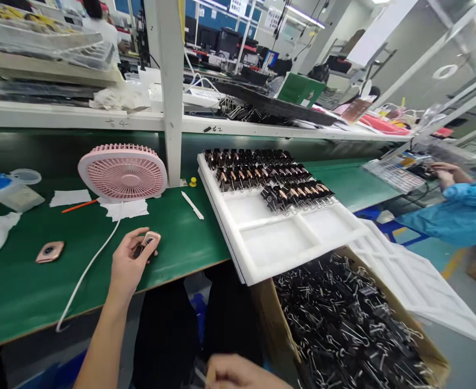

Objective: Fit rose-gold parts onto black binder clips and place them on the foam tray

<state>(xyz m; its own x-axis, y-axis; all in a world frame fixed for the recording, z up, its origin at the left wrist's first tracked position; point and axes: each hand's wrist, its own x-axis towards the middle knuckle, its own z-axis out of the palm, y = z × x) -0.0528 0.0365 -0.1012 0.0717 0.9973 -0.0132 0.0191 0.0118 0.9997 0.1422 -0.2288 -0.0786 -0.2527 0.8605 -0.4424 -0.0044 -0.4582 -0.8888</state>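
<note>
My left hand (130, 256) is closed round a small rose-gold device (152, 237) with a round dark lens-like disc, held just above the green bench. A black piece, apparently a binder clip (138, 250), shows between the fingers. At the bottom edge, in front of my lap, my right hand (238, 373) is pinched on a blurred black and silvery thing that looks like a binder clip (197, 374). A similar rose-gold device (50, 251) lies on the bench at the left. Beside my right hand stands a cardboard box (278, 319) full of black binder clips (343, 324).
A white foam tray (274, 243) holds rows of clipped devices (302, 192) and overhangs the bench edge. A pink fan (124, 170), its white cable (89, 267), and a white pen (192, 205) are on the bench (181, 243). A co-worker's blue sleeve (456, 210) is at right.
</note>
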